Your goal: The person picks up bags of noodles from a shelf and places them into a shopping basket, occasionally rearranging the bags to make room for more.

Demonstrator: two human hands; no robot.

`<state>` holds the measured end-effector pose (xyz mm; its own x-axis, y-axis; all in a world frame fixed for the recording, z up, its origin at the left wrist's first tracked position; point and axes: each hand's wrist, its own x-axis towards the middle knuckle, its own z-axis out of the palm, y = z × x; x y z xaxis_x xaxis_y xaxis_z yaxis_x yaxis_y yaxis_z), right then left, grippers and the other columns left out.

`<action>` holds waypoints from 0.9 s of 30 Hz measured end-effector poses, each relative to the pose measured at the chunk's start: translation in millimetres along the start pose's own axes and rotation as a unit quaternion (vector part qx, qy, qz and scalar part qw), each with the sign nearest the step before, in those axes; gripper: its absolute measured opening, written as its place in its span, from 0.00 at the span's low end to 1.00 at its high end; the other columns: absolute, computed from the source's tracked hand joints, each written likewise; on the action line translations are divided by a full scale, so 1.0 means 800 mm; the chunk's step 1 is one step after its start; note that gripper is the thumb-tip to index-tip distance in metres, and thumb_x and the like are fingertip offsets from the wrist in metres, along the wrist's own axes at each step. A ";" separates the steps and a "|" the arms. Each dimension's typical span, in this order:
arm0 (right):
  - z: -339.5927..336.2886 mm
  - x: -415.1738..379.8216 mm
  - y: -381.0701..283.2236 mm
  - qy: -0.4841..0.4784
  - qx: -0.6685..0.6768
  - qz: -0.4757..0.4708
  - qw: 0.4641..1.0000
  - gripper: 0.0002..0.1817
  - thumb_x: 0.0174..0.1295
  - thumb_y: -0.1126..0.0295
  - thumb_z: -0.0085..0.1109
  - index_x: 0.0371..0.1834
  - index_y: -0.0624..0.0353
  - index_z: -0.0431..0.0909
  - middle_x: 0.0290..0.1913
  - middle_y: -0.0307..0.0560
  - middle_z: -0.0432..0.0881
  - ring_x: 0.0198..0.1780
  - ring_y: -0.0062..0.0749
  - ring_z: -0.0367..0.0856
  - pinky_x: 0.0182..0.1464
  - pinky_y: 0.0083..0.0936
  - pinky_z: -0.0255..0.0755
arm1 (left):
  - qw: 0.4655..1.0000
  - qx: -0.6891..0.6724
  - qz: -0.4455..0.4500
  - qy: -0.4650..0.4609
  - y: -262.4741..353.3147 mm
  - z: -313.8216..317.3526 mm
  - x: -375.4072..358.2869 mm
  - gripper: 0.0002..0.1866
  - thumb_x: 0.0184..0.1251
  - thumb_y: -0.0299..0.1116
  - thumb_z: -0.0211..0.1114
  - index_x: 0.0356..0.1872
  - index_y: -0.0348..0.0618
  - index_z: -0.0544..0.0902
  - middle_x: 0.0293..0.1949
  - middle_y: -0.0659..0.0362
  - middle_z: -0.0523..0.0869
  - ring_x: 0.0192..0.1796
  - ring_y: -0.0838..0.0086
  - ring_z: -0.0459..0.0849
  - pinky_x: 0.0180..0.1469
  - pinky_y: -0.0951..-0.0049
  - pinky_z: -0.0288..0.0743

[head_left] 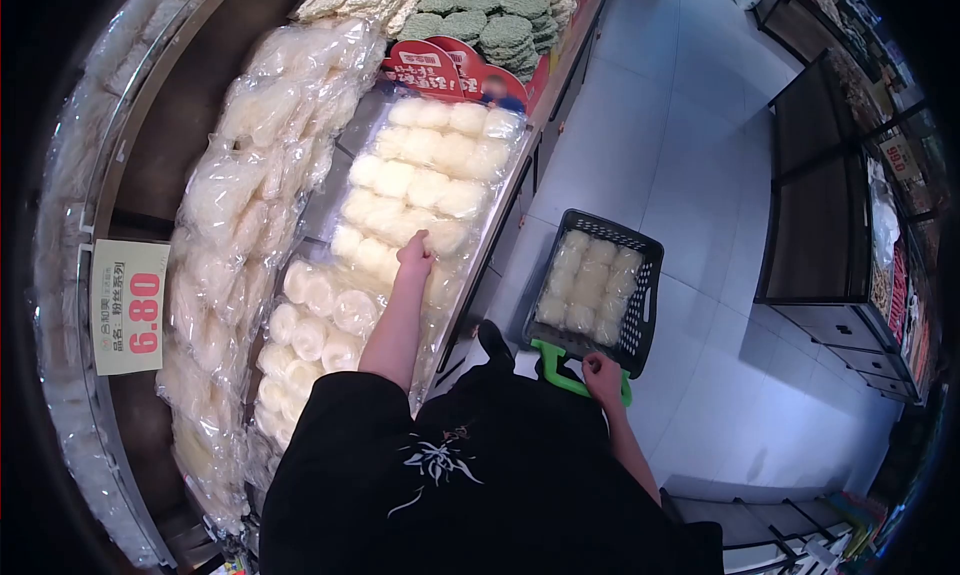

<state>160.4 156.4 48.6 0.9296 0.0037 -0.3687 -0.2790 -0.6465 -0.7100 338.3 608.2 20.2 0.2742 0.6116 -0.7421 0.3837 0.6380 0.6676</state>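
My left hand point(415, 252) is over the plastic-wrapped rows of round, pale dried noodle cakes point(402, 180) on the shelf. One finger points forward and seems to touch the wrapping; the other fingers are partly hidden. Nearer to me, more white noodle nests point(312, 340) lie under clear film. On my right side, my right hand point(602, 378) is closed around the green handle point(560, 379) of a black shopping basket point(648, 310). Inside the basket lies a pack of pale round noodle cakes point(590, 283).
Long clear bags of noodles point(245, 200) line the shelf's left side, by a 6.80 price card point(128, 307). Red signs point(430, 67) and green noodle cakes point(465, 25) are at the far end. Across the tiled aisle point(690, 175) stands another display counter point(815, 185).
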 end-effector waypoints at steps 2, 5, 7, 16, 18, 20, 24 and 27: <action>0.000 0.000 0.001 0.000 0.001 -0.002 1.000 0.08 0.54 0.66 0.62 0.32 0.58 0.82 0.17 0.47 0.77 0.21 0.38 0.78 0.27 0.34 0.69 | 0.992 -0.023 -0.053 -0.116 0.016 -0.012 0.005 0.21 0.50 0.29 0.73 0.42 0.39 0.70 0.27 0.58 0.68 0.23 0.72 0.67 0.26 0.67 0.70; 0.001 0.000 0.002 0.002 -0.001 -0.006 1.000 0.08 0.54 0.66 0.62 0.32 0.58 0.82 0.18 0.48 0.77 0.21 0.39 0.78 0.28 0.35 0.70 | 0.987 -0.033 -0.087 -0.128 0.037 -0.024 -0.008 0.18 0.50 0.30 0.71 0.39 0.39 0.72 0.26 0.59 0.67 0.24 0.71 0.67 0.29 0.68 0.72; 0.003 0.001 0.004 0.003 -0.003 -0.012 1.000 0.07 0.54 0.66 0.62 0.32 0.58 0.82 0.18 0.48 0.77 0.22 0.39 0.78 0.28 0.35 0.70 | 0.988 -0.061 -0.106 -0.093 0.052 -0.019 -0.021 0.17 0.50 0.29 0.69 0.39 0.39 0.73 0.28 0.58 0.71 0.25 0.69 0.70 0.31 0.68 0.74; 0.003 0.000 0.014 0.015 0.010 -0.018 1.000 0.07 0.54 0.68 0.63 0.32 0.60 0.83 0.18 0.46 0.78 0.21 0.31 0.78 0.28 0.28 0.71 | 0.953 -0.124 0.012 -0.278 0.122 -0.078 -0.034 0.20 0.55 0.30 0.61 0.49 0.35 0.73 0.45 0.50 0.82 0.46 0.59 0.84 0.48 0.63 0.81; 0.001 -0.001 0.011 0.007 0.016 -0.018 1.000 0.07 0.54 0.69 0.63 0.32 0.61 0.83 0.18 0.44 0.78 0.21 0.27 0.78 0.28 0.26 0.70 | 0.945 -0.127 0.035 -0.300 0.142 -0.090 -0.064 0.19 0.55 0.31 0.61 0.49 0.35 0.73 0.44 0.50 0.82 0.46 0.59 0.84 0.49 0.63 0.81; 0.004 0.000 0.017 -0.002 0.041 -0.011 0.999 0.08 0.54 0.68 0.63 0.33 0.59 0.83 0.19 0.44 0.78 0.22 0.28 0.78 0.29 0.27 0.71 | 0.961 -0.124 0.080 -0.234 0.161 -0.102 -0.104 0.18 0.56 0.32 0.61 0.47 0.36 0.75 0.44 0.51 0.82 0.46 0.60 0.84 0.49 0.64 0.81; 0.007 0.006 0.030 -0.053 0.110 0.017 0.992 0.09 0.55 0.67 0.63 0.35 0.59 0.84 0.20 0.42 0.79 0.24 0.25 0.78 0.31 0.25 0.72 | 0.961 -0.112 0.082 -0.238 0.169 -0.141 -0.115 0.17 0.56 0.33 0.61 0.46 0.37 0.76 0.43 0.52 0.83 0.45 0.63 0.84 0.49 0.65 0.80; 0.010 0.010 0.038 -0.075 0.117 0.025 0.990 0.09 0.55 0.67 0.63 0.35 0.59 0.84 0.21 0.41 0.79 0.25 0.24 0.78 0.31 0.24 0.71 | 0.958 -0.132 0.063 -0.247 0.176 -0.153 -0.158 0.13 0.57 0.30 0.61 0.43 0.38 0.77 0.36 0.56 0.84 0.35 0.68 0.86 0.37 0.72 0.84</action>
<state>157.4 143.0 19.4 0.8724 0.1005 -0.4784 -0.3876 -0.4542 -0.8022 249.9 677.7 214.9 0.7128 0.4375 -0.5481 0.1008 0.7096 0.6974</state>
